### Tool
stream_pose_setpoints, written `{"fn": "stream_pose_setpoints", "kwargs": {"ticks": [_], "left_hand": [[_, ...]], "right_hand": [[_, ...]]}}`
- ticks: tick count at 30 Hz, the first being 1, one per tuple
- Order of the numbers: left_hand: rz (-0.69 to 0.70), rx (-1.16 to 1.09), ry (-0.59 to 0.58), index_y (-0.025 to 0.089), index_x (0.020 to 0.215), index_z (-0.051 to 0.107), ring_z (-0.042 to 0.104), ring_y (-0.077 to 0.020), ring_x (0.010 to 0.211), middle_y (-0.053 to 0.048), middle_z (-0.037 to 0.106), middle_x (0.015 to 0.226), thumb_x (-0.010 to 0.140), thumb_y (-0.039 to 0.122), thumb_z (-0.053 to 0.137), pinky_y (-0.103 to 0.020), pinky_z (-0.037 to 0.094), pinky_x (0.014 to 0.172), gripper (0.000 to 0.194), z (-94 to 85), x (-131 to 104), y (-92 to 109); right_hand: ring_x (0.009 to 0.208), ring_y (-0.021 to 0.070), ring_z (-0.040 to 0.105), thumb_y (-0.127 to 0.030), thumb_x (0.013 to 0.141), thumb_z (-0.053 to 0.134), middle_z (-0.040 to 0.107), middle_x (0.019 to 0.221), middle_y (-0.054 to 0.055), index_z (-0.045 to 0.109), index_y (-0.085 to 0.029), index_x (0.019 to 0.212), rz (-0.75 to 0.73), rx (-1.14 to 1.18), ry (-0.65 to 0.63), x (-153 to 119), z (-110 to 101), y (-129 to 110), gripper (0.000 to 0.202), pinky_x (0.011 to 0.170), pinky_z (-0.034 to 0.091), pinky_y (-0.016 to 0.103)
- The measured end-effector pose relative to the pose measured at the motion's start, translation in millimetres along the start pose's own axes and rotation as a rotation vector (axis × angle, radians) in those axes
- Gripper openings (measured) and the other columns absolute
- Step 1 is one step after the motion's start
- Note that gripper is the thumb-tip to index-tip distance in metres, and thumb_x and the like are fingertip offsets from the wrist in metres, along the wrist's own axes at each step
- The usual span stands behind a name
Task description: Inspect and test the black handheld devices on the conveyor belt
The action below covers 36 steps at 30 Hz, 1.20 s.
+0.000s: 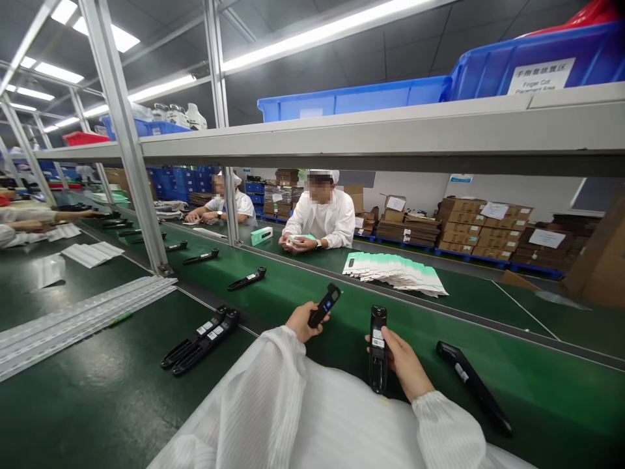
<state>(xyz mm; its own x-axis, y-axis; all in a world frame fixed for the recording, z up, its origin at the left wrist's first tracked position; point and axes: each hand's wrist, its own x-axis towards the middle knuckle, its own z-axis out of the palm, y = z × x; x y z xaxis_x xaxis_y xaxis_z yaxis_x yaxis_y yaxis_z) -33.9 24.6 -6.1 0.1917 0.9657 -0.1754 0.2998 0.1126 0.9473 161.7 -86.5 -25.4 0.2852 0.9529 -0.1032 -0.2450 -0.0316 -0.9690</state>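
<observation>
My left hand [303, 322] is closed around a slim black handheld device [326, 305] with an angled head, a small dark screen and a blue mark. In my right hand [406, 365] is a second black handheld device [377, 348], held upright with white labels and a long open recess facing me. To the right, a third black device [476, 389] lies on the green belt [420, 404]. Two more labelled black devices [208, 339] rest side by side on the bench to my left, their recesses showing.
Several similar devices [247, 279] lie along the belt toward the left. Across it, a person [319, 212] in white handles a small box beside fanned green-and-white cartons [395, 273]. White ribbed strips [88, 319] lie on the left bench. A shelf [371, 133] with blue bins runs overhead, carried by metal posts [124, 137].
</observation>
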Motion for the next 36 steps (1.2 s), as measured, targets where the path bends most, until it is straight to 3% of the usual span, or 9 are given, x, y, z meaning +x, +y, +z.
{"fn": "stream_pose_setpoints", "kwargs": {"ticks": [4, 6, 11, 20, 23, 26, 29, 33, 36], "left_hand": [[-0.156, -0.713, -0.320, 0.011, 0.085, 0.055, 0.055, -0.0115, 0.064, -0.008, 0.059, 0.082, 0.076, 0.024, 0.033, -0.018, 0.035, 0.045, 0.027, 25.8, -18, 7], [-0.228, -0.911, -0.387, 0.011, 0.083, 0.054, 0.051, -0.0098, 0.057, -0.006, 0.057, 0.077, 0.076, 0.030, 0.038, -0.017, 0.028, 0.039, 0.026, 39.4, -25, 11], [-0.204, -0.941, -0.510, 0.012, 0.092, 0.057, 0.049, -0.0086, 0.053, -0.003, 0.055, 0.071, 0.079, 0.049, 0.041, -0.016, 0.021, 0.035, 0.042, 59.2, -42, 18], [-0.130, -0.917, -0.570, 0.011, 0.095, 0.058, 0.051, -0.0106, 0.057, -0.007, 0.060, 0.075, 0.080, 0.041, 0.037, -0.017, 0.022, 0.037, 0.040, 76.1, -61, 21], [-0.148, -0.912, -0.552, 0.012, 0.095, 0.057, 0.051, -0.0107, 0.057, -0.007, 0.060, 0.075, 0.079, 0.038, 0.037, -0.017, 0.023, 0.037, 0.037, 80.5, -66, 23], [-0.162, -0.891, -0.496, 0.012, 0.092, 0.055, 0.051, -0.0109, 0.057, -0.007, 0.060, 0.075, 0.078, 0.037, 0.037, -0.017, 0.024, 0.038, 0.034, 84.2, -70, 24], [-0.079, -0.776, -0.316, 0.015, 0.091, 0.052, 0.047, -0.0095, 0.054, -0.004, 0.056, 0.072, 0.078, 0.037, 0.040, -0.017, 0.021, 0.038, 0.028, 88.4, -73, 24], [0.245, -0.451, -0.015, 0.020, 0.102, 0.047, 0.047, -0.0092, 0.061, 0.002, 0.052, 0.073, 0.070, 0.022, 0.057, -0.018, 0.033, 0.051, 0.033, 92.2, -71, 19], [0.443, -0.332, 0.041, 0.021, 0.108, 0.047, 0.051, -0.0139, 0.078, -0.002, 0.055, 0.085, 0.067, 0.014, 0.061, -0.024, 0.039, 0.072, 0.044, 92.5, -71, 17]], "right_hand": [[0.059, 0.0198, 0.062, -0.062, 0.063, 0.057, 0.068, 0.074, 0.006, 0.061, -0.018, 0.072, 0.031, -0.123, -0.004, 6, -10, 0, 0.045, 0.054, 0.045, 0.030], [0.053, 0.0170, 0.059, -0.062, 0.066, 0.052, 0.066, 0.069, 0.004, 0.059, -0.018, 0.068, 0.030, -0.235, -0.005, 9, -17, 0, 0.045, 0.051, 0.043, 0.028], [0.072, 0.0203, 0.062, -0.050, 0.072, 0.046, 0.066, 0.081, 0.006, 0.058, -0.019, 0.081, -0.109, -0.593, 0.042, 24, -34, 7, 0.034, 0.067, 0.046, 0.031], [0.109, 0.0315, 0.047, -0.026, 0.071, 0.042, 0.052, 0.116, 0.017, 0.052, -0.011, 0.114, -0.309, -1.019, 0.220, 38, -52, 21, 0.047, 0.093, 0.034, 0.042], [0.109, 0.0312, 0.046, -0.024, 0.073, 0.038, 0.051, 0.118, 0.016, 0.052, -0.014, 0.115, -0.493, -1.047, 0.283, 33, -46, 17, 0.045, 0.092, 0.035, 0.045], [0.104, 0.0275, 0.049, -0.030, 0.076, 0.039, 0.056, 0.111, 0.011, 0.057, -0.020, 0.106, -0.582, -0.874, 0.233, 27, -37, 10, 0.036, 0.089, 0.038, 0.043], [0.097, 0.0249, 0.054, -0.043, 0.077, 0.044, 0.060, 0.106, 0.008, 0.060, -0.023, 0.099, -0.435, -0.546, 0.117, 20, -25, 4, 0.034, 0.081, 0.043, 0.038], [0.095, 0.0227, 0.056, -0.057, 0.075, 0.046, 0.062, 0.108, 0.006, 0.062, -0.024, 0.102, -0.208, -0.148, -0.024, 6, -9, -7, 0.046, 0.074, 0.045, 0.033], [0.099, 0.0215, 0.055, -0.061, 0.075, 0.044, 0.062, 0.111, 0.004, 0.063, -0.026, 0.103, -0.143, 0.031, -0.102, -5, 2, -15, 0.049, 0.077, 0.045, 0.031]]}}
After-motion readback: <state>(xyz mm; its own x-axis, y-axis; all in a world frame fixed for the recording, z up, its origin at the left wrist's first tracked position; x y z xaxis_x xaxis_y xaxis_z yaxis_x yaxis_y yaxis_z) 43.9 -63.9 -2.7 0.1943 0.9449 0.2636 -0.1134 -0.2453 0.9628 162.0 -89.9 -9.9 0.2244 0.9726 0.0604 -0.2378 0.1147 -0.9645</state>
